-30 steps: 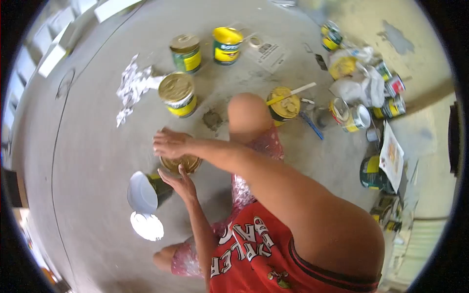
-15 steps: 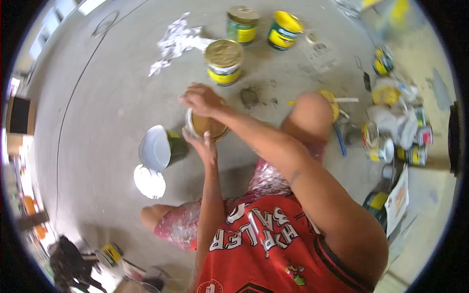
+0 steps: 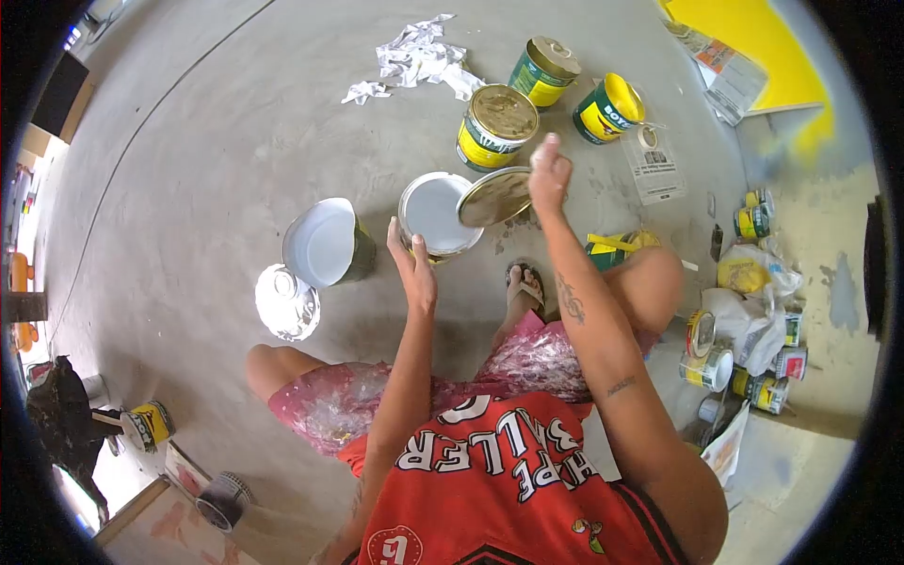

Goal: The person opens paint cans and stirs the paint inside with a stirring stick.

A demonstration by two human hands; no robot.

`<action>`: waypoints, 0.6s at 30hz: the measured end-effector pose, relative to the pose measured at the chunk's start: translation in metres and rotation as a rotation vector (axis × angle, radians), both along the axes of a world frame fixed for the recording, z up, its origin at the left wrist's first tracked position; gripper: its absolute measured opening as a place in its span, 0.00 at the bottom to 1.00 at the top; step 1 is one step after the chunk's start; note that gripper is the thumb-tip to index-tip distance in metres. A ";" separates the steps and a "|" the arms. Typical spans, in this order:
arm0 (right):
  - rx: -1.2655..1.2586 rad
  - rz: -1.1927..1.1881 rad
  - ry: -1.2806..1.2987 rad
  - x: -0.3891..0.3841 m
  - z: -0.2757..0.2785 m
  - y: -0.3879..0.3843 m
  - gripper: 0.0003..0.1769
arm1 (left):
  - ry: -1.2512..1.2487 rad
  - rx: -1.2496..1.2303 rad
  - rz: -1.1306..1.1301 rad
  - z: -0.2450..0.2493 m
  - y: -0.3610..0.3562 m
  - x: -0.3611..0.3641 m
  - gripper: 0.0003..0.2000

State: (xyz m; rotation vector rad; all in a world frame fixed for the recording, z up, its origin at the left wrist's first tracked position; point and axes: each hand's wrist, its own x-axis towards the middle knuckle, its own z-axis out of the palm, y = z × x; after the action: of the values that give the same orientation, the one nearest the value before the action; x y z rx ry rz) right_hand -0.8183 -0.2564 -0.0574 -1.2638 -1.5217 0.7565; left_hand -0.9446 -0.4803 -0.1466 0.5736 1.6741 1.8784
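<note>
My right hand [image 3: 550, 174] is closed on the edge of a round, brownish lid [image 3: 495, 197], which tilts above the right rim of a paint can. Pale grey-white paint shows inside that can [image 3: 437, 215]. Against the can's near left side rests my left hand [image 3: 414, 264], its fingers spread. To the left stands a cut-open container [image 3: 325, 243] with pale paint inside, and a white-coated lid [image 3: 288, 302] lies beside it.
Beyond the paint can stand a lidded can [image 3: 485, 141], another lidded can [image 3: 543, 73] and a yellow-lined can [image 3: 607, 111]. Crumpled white paper [image 3: 419, 56] lies farther off. Bags [image 3: 749, 320] and several cans line the right wall.
The lid has come off the can and moved right in my right hand, exposing the pale paint. My left hand remains at the can's side. The camera view has shifted.
</note>
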 end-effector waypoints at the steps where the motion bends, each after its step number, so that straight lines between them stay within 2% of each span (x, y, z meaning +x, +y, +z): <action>1: -0.005 0.003 -0.004 0.012 0.003 0.007 0.41 | -0.008 -0.008 -0.020 0.003 -0.001 0.000 0.33; 4: 0.071 -0.142 -0.112 0.052 -0.001 0.026 0.39 | -0.142 0.020 0.014 0.009 -0.007 -0.001 0.33; 6: 0.253 -0.278 -0.403 0.066 -0.015 0.032 0.37 | -0.170 0.007 -0.024 0.003 -0.012 -0.007 0.33; 7: 0.204 -0.266 -0.555 0.071 -0.022 0.029 0.33 | -0.196 -0.002 -0.057 -0.001 -0.014 -0.009 0.34; 8: 0.205 -0.265 -0.555 0.070 -0.031 0.025 0.33 | -0.196 -0.002 -0.056 -0.005 -0.016 -0.011 0.34; 10: 0.296 -0.276 -0.792 0.065 -0.058 0.012 0.31 | -0.142 -0.008 -0.159 -0.015 -0.024 -0.011 0.35; 12: 0.196 0.000 -0.921 0.064 -0.071 -0.021 0.28 | -0.097 -0.016 -0.204 -0.023 -0.030 -0.013 0.37; 14: 0.046 0.178 -0.971 0.063 -0.097 -0.059 0.27 | -0.056 -0.022 -0.252 -0.032 -0.034 -0.016 0.39; 16: -0.209 0.351 -1.041 0.062 -0.101 -0.084 0.25 | 0.148 -0.116 -0.319 -0.037 -0.039 -0.018 0.49; 17: -0.211 0.353 -1.047 0.064 -0.101 -0.087 0.25 | 0.142 -0.116 -0.319 -0.039 -0.040 -0.017 0.49; 18: -0.323 0.381 -1.060 0.065 -0.106 -0.087 0.24 | 0.180 -0.147 -0.326 -0.038 -0.040 -0.018 0.54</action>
State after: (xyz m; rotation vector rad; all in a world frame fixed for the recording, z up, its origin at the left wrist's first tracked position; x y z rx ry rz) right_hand -0.7534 -0.3429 -0.1634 -1.7782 -2.6221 0.5904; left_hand -0.9624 -0.5202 -0.1843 0.9160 1.6943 1.4957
